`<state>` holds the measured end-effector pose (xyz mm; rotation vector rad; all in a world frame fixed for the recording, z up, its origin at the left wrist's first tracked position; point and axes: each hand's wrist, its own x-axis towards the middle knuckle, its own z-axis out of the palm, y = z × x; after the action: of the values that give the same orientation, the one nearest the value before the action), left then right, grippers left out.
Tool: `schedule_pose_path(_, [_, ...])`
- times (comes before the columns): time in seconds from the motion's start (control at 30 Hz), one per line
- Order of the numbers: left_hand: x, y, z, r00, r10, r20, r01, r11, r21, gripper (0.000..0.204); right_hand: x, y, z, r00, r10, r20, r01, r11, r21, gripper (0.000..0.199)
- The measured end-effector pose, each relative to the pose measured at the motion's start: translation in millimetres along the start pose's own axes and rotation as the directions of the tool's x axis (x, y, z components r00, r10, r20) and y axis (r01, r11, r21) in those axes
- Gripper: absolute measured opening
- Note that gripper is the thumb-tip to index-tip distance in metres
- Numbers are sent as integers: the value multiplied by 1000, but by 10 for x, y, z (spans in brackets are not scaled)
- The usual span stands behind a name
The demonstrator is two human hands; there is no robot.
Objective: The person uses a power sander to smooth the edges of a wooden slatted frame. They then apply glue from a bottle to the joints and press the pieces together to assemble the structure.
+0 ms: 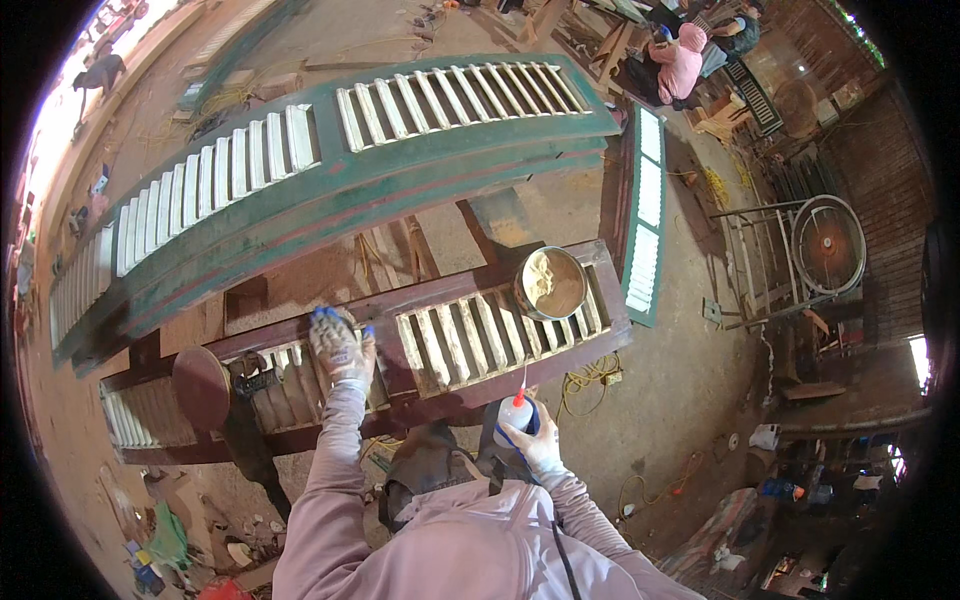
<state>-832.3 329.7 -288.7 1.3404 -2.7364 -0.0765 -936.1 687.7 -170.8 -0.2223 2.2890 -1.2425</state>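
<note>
A long maroon louvred shutter panel (390, 412) with cream slats lies across in front of me. My left hand (342, 350), in a grey glove with blue fingertips, rests on the panel between two slat sections, fingers apart. Whether anything lies under its palm is hidden. At the panel's near edge, my right hand (540, 440) is wrapped round a white squeeze bottle (512, 420) with a red cap and thin nozzle pointing up at the slats. Above it, a round metal bowl (568, 288) with cream-coloured paste inside sits on the panel's right slats.
Beyond lie long green louvred panels (380, 185) in a stack; another green panel (642, 220) lies at right. A round brown disc (201, 388) with dark shapes beside it covers my panel's left part. Yellow cord (590, 375) coils on the floor. A person in pink (680, 65) sits far off.
</note>
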Motion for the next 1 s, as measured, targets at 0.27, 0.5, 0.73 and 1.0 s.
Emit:
schedule_pose_path(0.27, [-14,140,-31,977,-182,110,191,978,-78,100,-31,-219,-90,998,64,14,-65,995,72,57])
schedule_pose_path(0.5, [-173,-382,121,993,-79,-87,82,996,26,94,-38,-122,77,999,19,30,-24,983,184,57])
schedule_pose_path(0.73, [-180,-265,8,972,-195,129,177,975,138,96,-59,122,36,999,47,-15,-45,988,147,54])
schedule_pose_path(1.0, [21,33,35,986,-87,140,73,993,97,90,-20,-67,-3,999,47,23,-50,986,159,51])
